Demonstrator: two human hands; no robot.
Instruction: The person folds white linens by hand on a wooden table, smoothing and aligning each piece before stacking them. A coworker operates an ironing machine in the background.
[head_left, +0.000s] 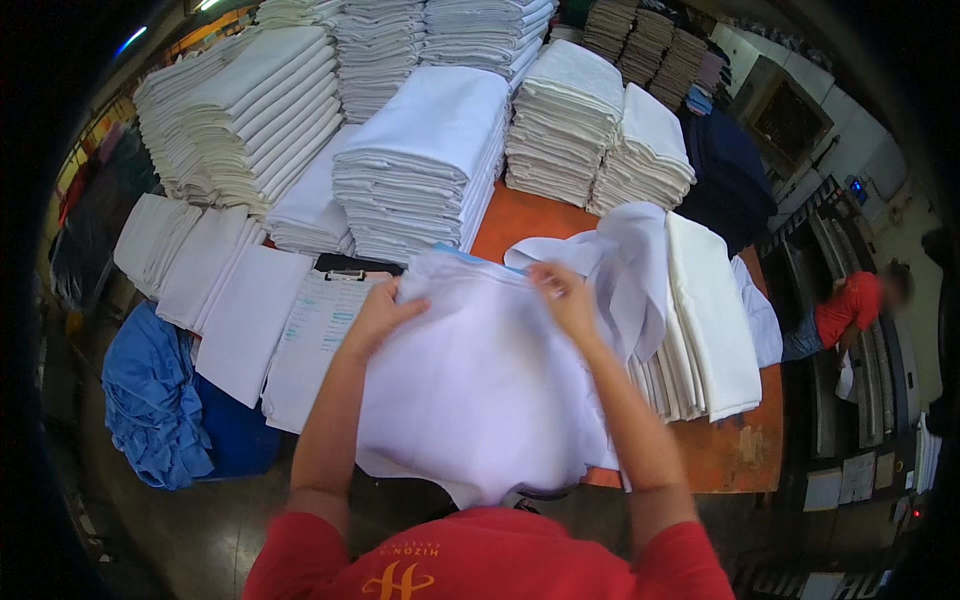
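Note:
A large white cloth (472, 375) spreads across the table's near side and hangs over its front edge towards my body. My left hand (390, 311) grips its far left part, with the thumb on top. At its far right part, my right hand (559, 292) holds the edge between bent fingers, slightly blurred. A strip of light blue fabric (480, 259) shows along the far edge between my hands. Just right of my right hand lies a crumpled white cloth (630, 262), partly over a folded white stack (712, 322).
Tall stacks of folded white cloths (420, 150) stand across the back of the orange table (750, 450). A clipboard with written sheets (315, 337) lies left of my left arm. Blue cloths (154, 405) fill a blue bin at the left. A person in red (847, 307) stands far right.

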